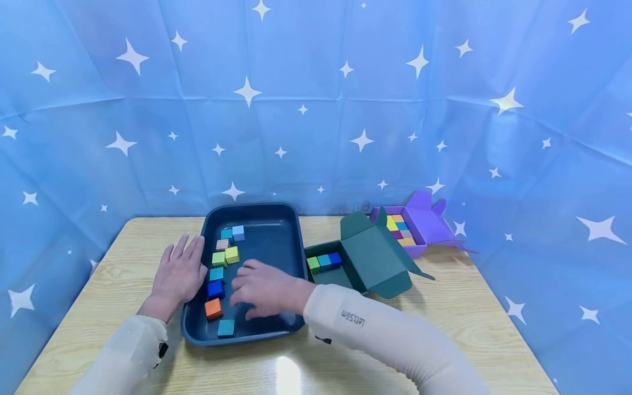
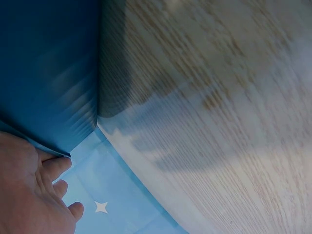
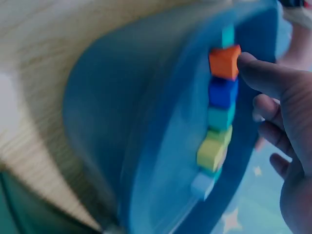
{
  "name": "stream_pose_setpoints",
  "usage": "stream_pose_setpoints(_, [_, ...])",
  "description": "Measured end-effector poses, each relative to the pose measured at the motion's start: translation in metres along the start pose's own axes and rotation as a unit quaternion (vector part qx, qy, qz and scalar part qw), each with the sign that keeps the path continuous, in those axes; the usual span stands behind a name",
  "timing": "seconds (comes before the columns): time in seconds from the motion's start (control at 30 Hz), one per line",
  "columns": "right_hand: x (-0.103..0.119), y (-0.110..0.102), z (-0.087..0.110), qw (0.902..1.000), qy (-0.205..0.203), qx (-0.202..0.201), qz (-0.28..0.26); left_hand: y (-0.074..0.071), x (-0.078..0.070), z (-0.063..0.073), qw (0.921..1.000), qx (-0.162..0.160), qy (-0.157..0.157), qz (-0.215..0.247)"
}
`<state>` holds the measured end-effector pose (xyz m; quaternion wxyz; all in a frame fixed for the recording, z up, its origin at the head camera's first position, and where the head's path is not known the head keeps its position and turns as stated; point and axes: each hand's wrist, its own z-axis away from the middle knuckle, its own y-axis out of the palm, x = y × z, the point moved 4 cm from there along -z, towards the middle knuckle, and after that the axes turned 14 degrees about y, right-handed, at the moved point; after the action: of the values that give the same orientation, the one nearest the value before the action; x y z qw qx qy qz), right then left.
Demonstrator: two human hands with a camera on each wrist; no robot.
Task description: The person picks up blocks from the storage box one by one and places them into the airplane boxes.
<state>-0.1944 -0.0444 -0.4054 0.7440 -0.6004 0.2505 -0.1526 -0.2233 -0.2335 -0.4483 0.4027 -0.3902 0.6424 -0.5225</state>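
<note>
My left hand [image 1: 179, 274] lies along the left rim of a dark blue tray [image 1: 271, 219], its fingers extended and touching the edge. Over the tray floor is my right hand [image 1: 264, 288], fingers loosely bent and spread from the thumb, with nothing seen between them. Cubes line the tray's left side: an orange cube [image 1: 214, 309], a dark blue cube [image 1: 215, 288], a teal cube [image 1: 226, 328], a yellow cube [image 1: 232, 254], a light blue cube [image 1: 238, 233] and several others. From the right wrist view, the thumb overlaps the edge of the orange cube [image 3: 224, 62].
An open green box [image 1: 340, 280] right of the tray holds a row of green, teal and blue cubes [image 1: 324, 261]. Behind it, an open purple box [image 1: 419, 249] contains several colourful cubes. Both lids lean rightward on the wooden table [image 1: 474, 318]. A starry blue curtain [image 1: 316, 137] encloses the table.
</note>
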Motion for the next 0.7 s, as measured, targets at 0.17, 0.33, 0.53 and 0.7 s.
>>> stream_pose_setpoints(0.17, [0.018, 0.004, -0.009, 0.9988, -0.043, 0.007, 0.021, 0.0, 0.0, -0.001, 1.0, -0.005, -0.001, -0.003])
stream_pose_setpoints(0.33, [0.024, 0.004, -0.016, 0.9971, -0.066, 0.004, 0.039, 0.001, 0.0, -0.001, 1.0, -0.006, 0.002, -0.007])
stream_pose_setpoints(0.53, [0.028, 0.004, -0.023, 0.9958, -0.08, 0.02, 0.041, 0.0, 0.001, -0.001, 0.9999, -0.006, 0.002, -0.008])
stream_pose_setpoints(0.7, [0.031, 0.007, -0.027, 0.9955, -0.084, 0.028, 0.033, 0.0, 0.001, -0.001, 0.9999, -0.009, 0.003, -0.009])
